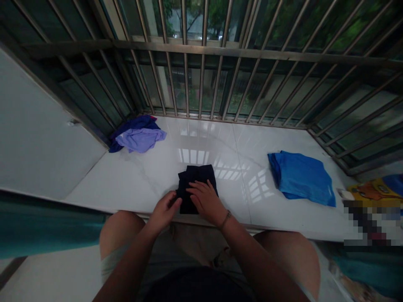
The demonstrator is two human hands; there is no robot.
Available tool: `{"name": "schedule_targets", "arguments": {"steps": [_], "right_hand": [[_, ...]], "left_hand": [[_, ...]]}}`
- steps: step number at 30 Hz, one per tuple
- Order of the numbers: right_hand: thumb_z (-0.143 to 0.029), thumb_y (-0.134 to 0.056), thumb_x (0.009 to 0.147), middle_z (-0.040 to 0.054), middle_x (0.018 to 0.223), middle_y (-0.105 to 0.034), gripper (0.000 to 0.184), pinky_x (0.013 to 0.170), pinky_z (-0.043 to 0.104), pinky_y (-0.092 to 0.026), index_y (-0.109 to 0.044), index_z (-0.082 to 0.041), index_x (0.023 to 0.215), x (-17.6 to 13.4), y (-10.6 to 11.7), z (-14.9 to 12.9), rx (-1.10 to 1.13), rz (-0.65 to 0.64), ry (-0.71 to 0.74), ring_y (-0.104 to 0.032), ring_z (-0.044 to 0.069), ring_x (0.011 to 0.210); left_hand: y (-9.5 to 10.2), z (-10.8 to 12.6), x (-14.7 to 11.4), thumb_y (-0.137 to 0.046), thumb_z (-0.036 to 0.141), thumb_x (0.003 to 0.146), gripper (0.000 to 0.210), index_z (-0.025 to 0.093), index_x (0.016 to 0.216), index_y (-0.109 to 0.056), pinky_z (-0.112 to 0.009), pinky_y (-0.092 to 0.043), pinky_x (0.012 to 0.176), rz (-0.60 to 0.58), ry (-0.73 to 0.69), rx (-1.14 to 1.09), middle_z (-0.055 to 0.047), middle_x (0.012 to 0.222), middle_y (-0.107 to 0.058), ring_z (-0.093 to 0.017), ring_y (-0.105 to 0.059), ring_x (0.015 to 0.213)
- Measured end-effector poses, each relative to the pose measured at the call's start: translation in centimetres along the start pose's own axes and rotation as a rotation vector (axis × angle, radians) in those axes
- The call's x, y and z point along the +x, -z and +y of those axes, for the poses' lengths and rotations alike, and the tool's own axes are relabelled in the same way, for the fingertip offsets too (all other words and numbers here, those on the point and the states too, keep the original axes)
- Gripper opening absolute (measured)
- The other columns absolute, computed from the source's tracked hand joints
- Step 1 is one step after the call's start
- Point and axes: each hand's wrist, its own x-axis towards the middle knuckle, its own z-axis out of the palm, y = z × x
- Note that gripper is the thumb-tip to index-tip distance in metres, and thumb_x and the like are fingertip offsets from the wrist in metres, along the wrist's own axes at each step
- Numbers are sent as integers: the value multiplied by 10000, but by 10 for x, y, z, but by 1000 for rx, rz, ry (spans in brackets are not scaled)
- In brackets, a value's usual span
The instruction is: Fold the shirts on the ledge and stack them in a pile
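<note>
A barred window (217,50) fills the top of the frame. Below it, a glossy white ledge (252,144) runs across the middle; its front edge passes just above my knees (126,226), one at lower left and one at lower right. A folded blue cloth (304,178) lies right of centre, well apart from my hands, and a loose pile of purple clothing (140,139) sits at upper left, against the corner of the bars.

The folded dark cloth (200,173) lies just below the centre of the frame, its near end close to the ledge's front edge. It looks nearly square, perhaps a little longer from top to bottom. Tile stretches above it toward the bars and out to both sides, giving wide room that way; toward me there is barely a strip before the drop.

My right hand (206,201) is the nearer: it lies over the cloth's right half, fingers partly spread and pointing left. How hard it presses, I cannot tell. My left hand (164,211) is at the cloth's lower left edge, so the cloth lies right of those fingers. Thumb and fingers curve toward each other there; whether they pinch fabric, I cannot tell. A thin bracelet (227,216) circles my right wrist.
</note>
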Motion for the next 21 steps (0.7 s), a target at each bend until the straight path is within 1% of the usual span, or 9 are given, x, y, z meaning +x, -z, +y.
{"name": "schedule_targets", "arguments": {"steps": [3,5,8,10,11,13,16,19,21], "right_hand": [[-241,-433,1197,107,1406,-811,396,1361,533,-385,-790,-244,1366,21,10,8,-10,144,-68,-712,248,1355],[-241,-499,1172,147,1441,-785,373,1321,505,-422,-759,-198,1437,41,17,17,-96,174,-111,-692,277,1361],[-303,-660,1122,195,1510,-737,429,1281,522,-437,-712,-167,1525,70,23,31,-227,56,-140,-653,327,1403],[-331,-675,1130,163,1385,-790,315,1240,492,-454,-784,-193,1391,81,26,39,-253,-43,-112,-686,307,1320],[-334,-648,1149,142,1297,-813,258,1208,463,-470,-813,-202,1297,84,27,43,-249,-54,-99,-701,290,1263],[-332,-570,1184,123,1198,-821,282,1144,413,-499,-821,-204,1194,87,28,47,-217,39,-125,-712,270,1190],[-337,-457,1216,136,1232,-809,364,1090,385,-527,-789,-194,1253,90,27,51,-178,230,-277,-715,269,1190],[-343,-458,1211,138,1193,-813,359,1034,382,-544,-784,-196,1243,94,20,51,-212,185,-397,-727,277,1154],[-337,-547,1175,139,1119,-817,290,985,393,-551,-799,-195,1166,96,16,49,-233,115,-412,-729,292,1098]], "left_hand": [[-11,3,1,-716,627,992,409,234,1098,-746,-380,-618,872,15,47,29,-56,1043,-812,-260,-756,949],[-17,6,1,-707,627,983,408,233,1081,-742,-386,-618,853,49,75,36,-59,1019,-818,-266,-767,928],[-20,14,-1,-665,642,999,416,241,1074,-749,-378,-612,836,94,74,51,-58,1008,-827,-267,-778,926],[-18,21,-4,-613,654,1027,422,256,1006,-750,-359,-590,818,118,63,89,-46,953,-816,-259,-769,907],[-17,24,-6,-586,663,1037,441,261,940,-738,-352,-573,799,128,62,115,-40,898,-798,-254,-756,875],[-15,28,-12,-552,701,1034,512,267,797,-685,-341,-536,746,136,94,153,-30,771,-742,-242,-720,781],[-18,25,-23,-520,817,992,643,271,668,-625,-327,-490,642,67,283,108,-14,612,-649,-223,-668,634],[-27,17,-31,-486,922,947,727,265,702,-679,-327,-470,559,-80,522,-50,-17,587,-678,-219,-656,537],[-29,15,-34,-501,939,926,732,260,761,-722,-339,-480,545,-147,579,-96,-39,651,-750,-231,-679,526]]}}
